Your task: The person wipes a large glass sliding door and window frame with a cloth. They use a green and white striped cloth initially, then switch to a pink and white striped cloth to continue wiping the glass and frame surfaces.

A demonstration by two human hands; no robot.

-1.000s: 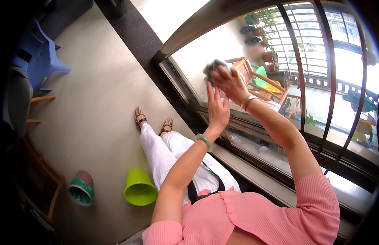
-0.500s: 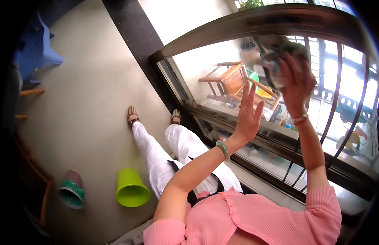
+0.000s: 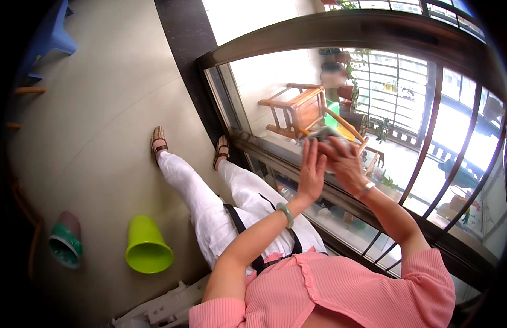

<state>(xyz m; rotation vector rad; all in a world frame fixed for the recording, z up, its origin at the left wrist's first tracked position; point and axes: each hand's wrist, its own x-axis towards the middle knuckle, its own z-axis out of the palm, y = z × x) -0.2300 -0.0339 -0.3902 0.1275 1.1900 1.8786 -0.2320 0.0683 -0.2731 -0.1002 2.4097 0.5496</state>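
My right hand (image 3: 345, 164) presses a crumpled greyish cloth (image 3: 325, 133) on the glass pane (image 3: 253, 104) of a dark-framed sliding door. Its fingers lie over the cloth and hide most of it. Close beside it on the left is my left hand (image 3: 312, 172), open, with straight fingers and nothing in it. The fingertips of both hands come near each other at the cloth; whether the left ones touch the glass or the cloth I cannot tell. A green bangle (image 3: 285, 215) circles my left wrist and a pale band (image 3: 365, 189) my right.
Dark vertical bars (image 3: 428, 142) stand right of my hands. Through the glass show a wooden chair (image 3: 308, 109) and potted plants (image 3: 349, 93). On the floor at left are a lime green bucket (image 3: 147, 240), a second bin (image 3: 67, 235) and a blue plastic stool (image 3: 56, 33).
My right hand has come down and left across the glass with the cloth, from the upper pane. My left hand has shifted slightly left and down. The view has turned a little to the right.
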